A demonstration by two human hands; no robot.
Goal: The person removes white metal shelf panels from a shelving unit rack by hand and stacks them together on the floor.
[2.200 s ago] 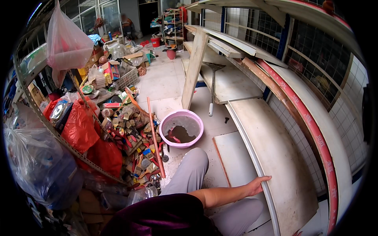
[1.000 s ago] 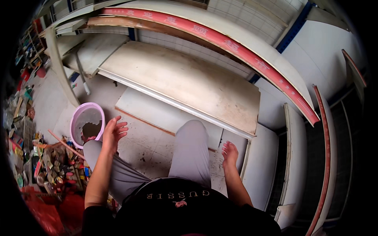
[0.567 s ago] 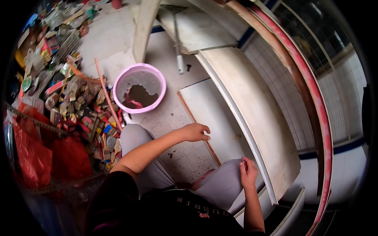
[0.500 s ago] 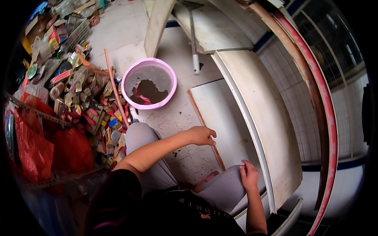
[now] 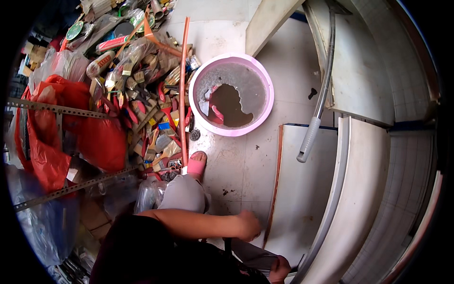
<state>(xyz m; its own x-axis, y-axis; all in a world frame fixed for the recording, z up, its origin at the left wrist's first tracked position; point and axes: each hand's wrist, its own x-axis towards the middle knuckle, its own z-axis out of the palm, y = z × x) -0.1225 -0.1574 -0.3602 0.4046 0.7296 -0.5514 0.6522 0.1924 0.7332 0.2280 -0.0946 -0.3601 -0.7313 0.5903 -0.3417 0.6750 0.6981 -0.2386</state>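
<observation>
My left hand is curled into a fist above the tiled floor, beside the brown edge of a white panel. Its fingertips are turned out of sight, so whatever they hold, if anything, is hidden. Low in the view, my right hand is closed at the grey trouser leg, with cloth bunched against its fingers. Ahead of both hands stands a round pink basin of murky water with grey scum. A pink and white piece lies in the water on the left.
Many used paintbrushes are heaped on the left, behind an orange-brown strip. Red plastic bags and perforated metal bars lie nearer. A grey-handled pole leans over the white boards on the right. My pink slipper rests below the basin.
The view has swung, so the basin and brushes appear farther right. My left hand has drawn back toward me and curled up. My right hand has gone from resting open on the knee to closing at the trouser cloth.
</observation>
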